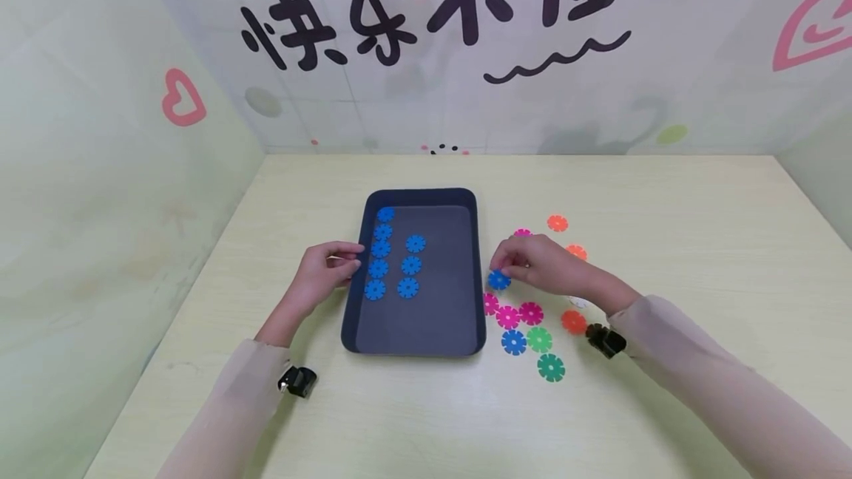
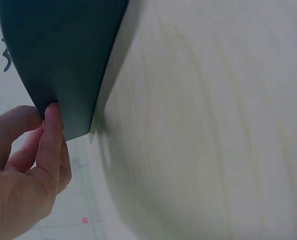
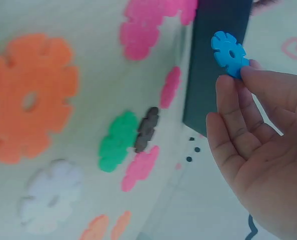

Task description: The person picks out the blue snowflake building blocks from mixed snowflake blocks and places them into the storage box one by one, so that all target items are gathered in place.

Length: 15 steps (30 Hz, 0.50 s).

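Observation:
A dark grey tray (image 1: 426,324) lies on the table, with several blue notched discs in two columns inside it, among them one blue disc (image 1: 416,243) topping the shorter column. My left hand (image 1: 321,272) pinches the tray's left rim between thumb and fingers; the left wrist view shows the fingertips at the edge of the tray wall (image 2: 63,55). Just beyond the tray's right side, my right hand (image 1: 542,265) holds a blue notched disc (image 3: 231,54) by its edge between thumb and fingertips, raised off the table.
Right of the tray lie loose discs: several pink ones (image 1: 508,317), a blue one (image 1: 514,342), a light green one (image 1: 539,339), a dark green one (image 1: 551,367) and several orange ones (image 1: 558,223). A white disc (image 3: 51,197) is partly under the right forearm. Behind the table stands a printed wall (image 1: 426,109).

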Each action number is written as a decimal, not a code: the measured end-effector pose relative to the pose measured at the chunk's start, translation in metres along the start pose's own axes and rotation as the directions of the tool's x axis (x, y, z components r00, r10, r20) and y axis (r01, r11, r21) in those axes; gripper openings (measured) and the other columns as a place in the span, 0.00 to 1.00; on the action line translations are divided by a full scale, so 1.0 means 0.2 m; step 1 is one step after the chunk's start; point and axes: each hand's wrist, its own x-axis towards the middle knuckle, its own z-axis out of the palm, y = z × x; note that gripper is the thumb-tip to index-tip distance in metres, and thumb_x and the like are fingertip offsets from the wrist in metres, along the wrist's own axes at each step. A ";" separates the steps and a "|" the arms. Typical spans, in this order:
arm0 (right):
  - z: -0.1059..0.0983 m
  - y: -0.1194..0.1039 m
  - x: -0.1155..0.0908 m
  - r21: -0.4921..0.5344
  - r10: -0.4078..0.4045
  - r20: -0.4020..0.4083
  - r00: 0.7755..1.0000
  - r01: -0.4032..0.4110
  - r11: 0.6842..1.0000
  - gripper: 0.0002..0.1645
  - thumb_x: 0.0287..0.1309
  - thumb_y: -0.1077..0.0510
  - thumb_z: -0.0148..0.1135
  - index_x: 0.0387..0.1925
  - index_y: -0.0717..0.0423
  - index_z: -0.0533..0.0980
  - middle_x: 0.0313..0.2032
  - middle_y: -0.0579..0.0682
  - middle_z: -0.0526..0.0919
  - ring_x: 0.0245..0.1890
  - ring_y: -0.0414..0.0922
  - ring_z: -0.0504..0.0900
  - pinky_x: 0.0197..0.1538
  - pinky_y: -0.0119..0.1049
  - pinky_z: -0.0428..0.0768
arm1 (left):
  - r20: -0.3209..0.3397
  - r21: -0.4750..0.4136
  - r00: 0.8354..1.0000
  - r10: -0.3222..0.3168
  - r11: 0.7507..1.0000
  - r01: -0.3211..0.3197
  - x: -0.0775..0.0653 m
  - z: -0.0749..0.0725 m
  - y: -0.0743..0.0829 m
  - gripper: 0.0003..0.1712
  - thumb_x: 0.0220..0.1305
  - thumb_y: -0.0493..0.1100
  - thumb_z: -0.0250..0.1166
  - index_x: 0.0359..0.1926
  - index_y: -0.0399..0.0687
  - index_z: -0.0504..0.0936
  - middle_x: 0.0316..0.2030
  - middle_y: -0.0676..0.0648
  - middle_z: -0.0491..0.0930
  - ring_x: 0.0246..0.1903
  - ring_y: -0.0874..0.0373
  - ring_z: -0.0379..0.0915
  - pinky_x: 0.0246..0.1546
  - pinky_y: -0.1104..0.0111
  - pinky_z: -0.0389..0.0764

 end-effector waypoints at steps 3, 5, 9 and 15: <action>-0.02 -0.04 0.02 0.024 -0.011 -0.011 1.000 0.012 1.000 0.08 0.54 0.67 0.61 0.37 0.56 0.79 0.34 0.46 0.79 0.31 0.45 0.77 0.36 0.34 0.78 | 0.000 -0.002 1.000 -0.001 1.000 0.001 0.00 0.00 0.00 0.16 0.61 0.32 0.58 0.51 0.34 0.76 0.40 0.39 0.74 0.35 0.52 0.75 0.33 0.66 0.81; -0.03 -0.06 0.04 0.028 -0.027 -0.017 1.000 0.027 0.999 0.08 0.54 0.67 0.61 0.38 0.57 0.79 0.34 0.47 0.79 0.30 0.46 0.77 0.35 0.34 0.78 | 0.001 -0.003 1.000 -0.002 1.000 0.002 0.00 0.00 0.00 0.16 0.61 0.32 0.58 0.51 0.34 0.76 0.40 0.39 0.74 0.35 0.52 0.75 0.33 0.66 0.81; -0.04 -0.11 0.10 0.023 -0.049 -0.023 0.999 0.049 0.999 0.09 0.54 0.66 0.62 0.39 0.57 0.79 0.35 0.47 0.78 0.31 0.46 0.77 0.34 0.35 0.79 | 0.004 -0.004 1.000 -0.001 1.000 0.001 -0.01 0.00 0.01 0.16 0.62 0.32 0.58 0.51 0.34 0.76 0.40 0.38 0.74 0.35 0.52 0.75 0.32 0.66 0.81; -0.05 -0.18 0.22 0.043 -0.045 -0.030 0.999 0.047 0.998 0.09 0.56 0.65 0.60 0.40 0.57 0.80 0.38 0.48 0.80 0.37 0.44 0.76 0.40 0.34 0.78 | 0.005 -0.008 1.000 0.001 1.000 0.000 0.00 0.00 0.01 0.16 0.62 0.33 0.58 0.51 0.34 0.76 0.40 0.38 0.74 0.34 0.52 0.75 0.32 0.67 0.81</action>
